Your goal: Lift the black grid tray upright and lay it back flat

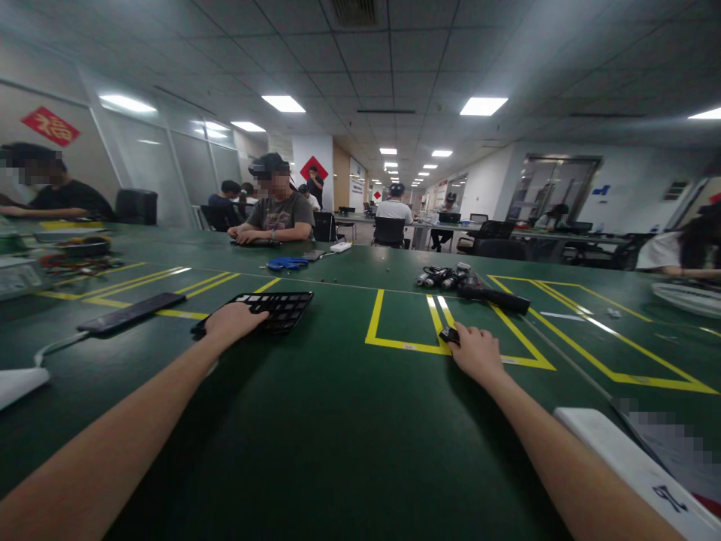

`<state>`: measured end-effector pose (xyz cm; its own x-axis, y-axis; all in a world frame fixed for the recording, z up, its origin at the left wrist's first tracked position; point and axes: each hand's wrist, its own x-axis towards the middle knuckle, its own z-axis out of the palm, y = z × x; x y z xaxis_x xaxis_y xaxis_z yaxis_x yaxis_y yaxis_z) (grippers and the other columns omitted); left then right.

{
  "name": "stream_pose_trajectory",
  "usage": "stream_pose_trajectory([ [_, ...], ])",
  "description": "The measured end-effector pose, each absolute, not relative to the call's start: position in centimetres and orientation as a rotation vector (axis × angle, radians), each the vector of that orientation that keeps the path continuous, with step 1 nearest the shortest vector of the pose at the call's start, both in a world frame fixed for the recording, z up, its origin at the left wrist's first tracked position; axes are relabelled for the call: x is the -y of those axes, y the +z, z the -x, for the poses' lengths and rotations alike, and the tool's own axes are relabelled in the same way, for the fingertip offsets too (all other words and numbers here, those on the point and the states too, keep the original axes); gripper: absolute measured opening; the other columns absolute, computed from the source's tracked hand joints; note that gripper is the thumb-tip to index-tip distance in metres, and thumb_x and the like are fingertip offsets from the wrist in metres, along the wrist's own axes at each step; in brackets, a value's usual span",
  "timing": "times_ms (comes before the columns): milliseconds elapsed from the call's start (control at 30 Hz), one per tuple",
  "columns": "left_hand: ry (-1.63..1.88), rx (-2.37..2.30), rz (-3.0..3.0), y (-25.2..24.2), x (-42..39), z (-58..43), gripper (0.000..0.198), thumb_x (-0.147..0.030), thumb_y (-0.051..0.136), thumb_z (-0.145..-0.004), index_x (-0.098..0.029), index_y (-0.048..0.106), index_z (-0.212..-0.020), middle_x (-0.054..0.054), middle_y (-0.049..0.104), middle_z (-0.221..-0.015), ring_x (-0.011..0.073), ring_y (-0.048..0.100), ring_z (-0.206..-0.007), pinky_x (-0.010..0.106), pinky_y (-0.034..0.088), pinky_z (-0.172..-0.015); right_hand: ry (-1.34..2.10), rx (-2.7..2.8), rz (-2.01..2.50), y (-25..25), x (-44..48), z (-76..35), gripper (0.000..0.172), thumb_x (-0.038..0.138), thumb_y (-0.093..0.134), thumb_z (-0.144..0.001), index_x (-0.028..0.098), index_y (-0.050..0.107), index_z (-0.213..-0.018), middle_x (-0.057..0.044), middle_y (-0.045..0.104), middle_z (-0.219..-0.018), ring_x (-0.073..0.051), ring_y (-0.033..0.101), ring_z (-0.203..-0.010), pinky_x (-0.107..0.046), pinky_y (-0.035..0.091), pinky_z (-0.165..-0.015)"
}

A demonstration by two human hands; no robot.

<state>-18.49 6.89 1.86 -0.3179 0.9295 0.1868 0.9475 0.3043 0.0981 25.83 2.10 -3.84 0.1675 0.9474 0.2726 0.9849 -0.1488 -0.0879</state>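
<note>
My left hand (233, 321) is closed on the near left side of a black gridded tray (290, 309), its thumb lying over the top. The tray's cells look dark and light, but what is in them is too small to tell. To the right, my right hand (478, 353) pinches a small black object (449, 335) of a kind I cannot make out. That hand is low over the near yellow tape line (408, 346) of a marked rectangle. Several metal-and-black cylindrical parts (444, 276) lie beyond it, beside a black tube-like piece (501, 298).
A long dark bar (132, 314) with a white cable lies left on the green table (338, 451). Blue gloves or cloth (287, 263) lie farther back. A white box (636, 458) stands by my right forearm. A person (279, 210) sits across the table.
</note>
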Motion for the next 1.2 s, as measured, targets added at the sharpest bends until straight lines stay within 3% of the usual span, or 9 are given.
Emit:
stream_pose_trajectory([
  [167,-0.515,2.106,1.942,1.3,-6.5,14.0,0.044,-0.016,0.024,-0.082,0.000,0.050,-0.114,0.021,0.060,-0.099,0.0260,0.057,-0.094,0.034,0.043,-0.079,-0.307,1.925,1.947,-3.3,-1.3,-22.4,0.051,0.034,0.043,-0.081,0.012,0.041,-0.127,-0.017,0.042,-0.130,-0.035,0.026,-0.125,-0.058,0.021,-0.096],
  [267,-0.657,1.826,2.284,-0.5,-6.1,9.6,0.054,-0.007,0.026,-0.079,-0.005,0.032,-0.132,0.014,0.060,-0.108,0.0182,0.056,-0.098,0.029,0.042,-0.085,-0.123,2.128,1.633,-3.8,0.3,-18.9,0.050,0.039,0.043,-0.083,0.016,0.040,-0.128,-0.014,0.042,-0.132,-0.032,0.027,-0.127,-0.056,0.020,-0.100],
  [333,-0.585,1.616,2.549,-2.1,-5.9,7.5,0.057,-0.003,0.028,-0.076,-0.009,0.035,-0.132,0.012,0.054,-0.121,0.0164,0.050,-0.111,0.029,0.037,-0.094,0.058,2.268,1.440,-4.1,1.8,-16.8,0.052,0.042,0.041,-0.084,0.020,0.037,-0.131,-0.010,0.037,-0.137,-0.030,0.025,-0.129,-0.055,0.021,-0.101],
  [433,-0.350,1.519,2.757,-3.7,-5.9,6.3,0.050,-0.007,0.028,-0.079,-0.010,0.045,-0.125,0.011,0.044,-0.133,0.0162,0.038,-0.123,0.031,0.028,-0.102,0.291,2.499,1.175,-3.9,4.0,-14.8,0.052,0.047,0.032,-0.087,0.023,0.033,-0.133,-0.008,0.030,-0.141,-0.028,0.023,-0.130,-0.054,0.018,-0.103],
  [533,-0.350,1.545,2.722,-3.7,-5.5,6.4,0.045,-0.023,0.028,-0.086,-0.009,0.043,-0.127,0.013,0.040,-0.135,0.0188,0.034,-0.125,0.035,0.026,-0.104,0.356,2.625,1.126,-3.0,5.0,-14.4,0.054,0.048,0.024,-0.088,0.019,0.035,-0.133,-0.009,0.029,-0.141,-0.028,0.023,-0.130,-0.055,0.017,-0.104],
  [733,-0.319,1.116,2.849,-2.2,0.0,4.1,0.057,-0.048,0.034,-0.085,-0.023,0.026,-0.136,0.008,0.022,-0.144,0.0247,0.014,-0.133,0.048,0.013,-0.106,-0.074,2.531,1.252,-2.3,1.8,-18.2,0.047,0.038,0.033,-0.088,0.022,0.036,-0.132,-0.007,0.032,-0.140,-0.025,0.023,-0.130,-0.050,0.019,-0.104],
  [867,-0.102,0.966,3.136,-1.7,3.5,2.6,0.057,-0.049,0.031,-0.086,-0.024,0.024,-0.137,0.010,0.020,-0.145,0.0244,0.018,-0.132,0.045,0.018,-0.105,-0.460,2.193,1.728,-3.3,-0.9,-23.1,0.047,0.030,0.037,-0.086,0.017,0.038,-0.130,-0.011,0.028,-0.142,-0.030,0.016,-0.131,-0.053,0.011,-0.103],
  [1000,-0.118,1.030,3.174,-1.2,4.1,2.3,0.054,-0.049,0.031,-0.086,-0.024,0.029,-0.135,0.010,0.024,-0.143,0.0264,0.023,-0.130,0.046,0.020,-0.103,-0.370,2.073,2.045,-4.3,-1.8,-25.9,0.041,0.031,0.034,-0.086,0.016,0.047,-0.121,-0.014,0.047,-0.126,-0.031,0.038,-0.118,-0.053,0.024,-0.095],
  [1200,-0.386,1.278,2.722,-0.8,1.8,2.8,0.040,-0.040,0.035,-0.087,-0.017,0.051,-0.115,0.012,0.053,-0.116,0.0239,0.050,-0.104,0.038,0.038,-0.086,-0.333,2.080,2.040,-4.6,-1.8,-26.1,0.039,0.031,0.033,-0.086,0.016,0.049,-0.118,-0.013,0.055,-0.116,-0.028,0.047,-0.105,-0.048,0.030,-0.089],
])
